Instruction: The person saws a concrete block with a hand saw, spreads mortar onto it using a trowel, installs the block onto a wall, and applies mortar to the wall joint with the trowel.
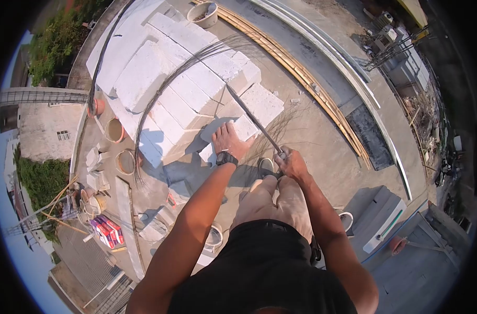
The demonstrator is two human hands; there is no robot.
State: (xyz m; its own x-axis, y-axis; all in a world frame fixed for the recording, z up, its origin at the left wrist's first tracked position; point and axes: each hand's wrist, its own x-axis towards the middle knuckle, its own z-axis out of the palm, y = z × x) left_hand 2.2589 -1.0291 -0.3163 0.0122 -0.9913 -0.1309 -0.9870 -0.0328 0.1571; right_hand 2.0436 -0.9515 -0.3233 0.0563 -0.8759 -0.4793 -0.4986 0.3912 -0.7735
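Observation:
My left hand point(232, 141), with a dark watch on its wrist, lies flat on a white lightweight block point(246, 127), fingers stretched over its top. My right hand point(292, 163) is closed round the near end of a long, narrow dark tool that looks like a handsaw point(257, 123), seen edge-on. Its blade slants up and left past the block, its far end in front of the stacked white blocks point(168, 102). Whether the blade touches the block under my left hand I cannot tell. My shoes stand close below.
Thin dark wires point(162, 86) arc over the stack. Bamboo poles point(301, 81) and a metal channel point(400, 175) lie to the right. Buckets point(114, 130) and a plank point(128, 222) are on the left. More blocks point(379, 217) stand at lower right, beside a white bucket point(346, 221).

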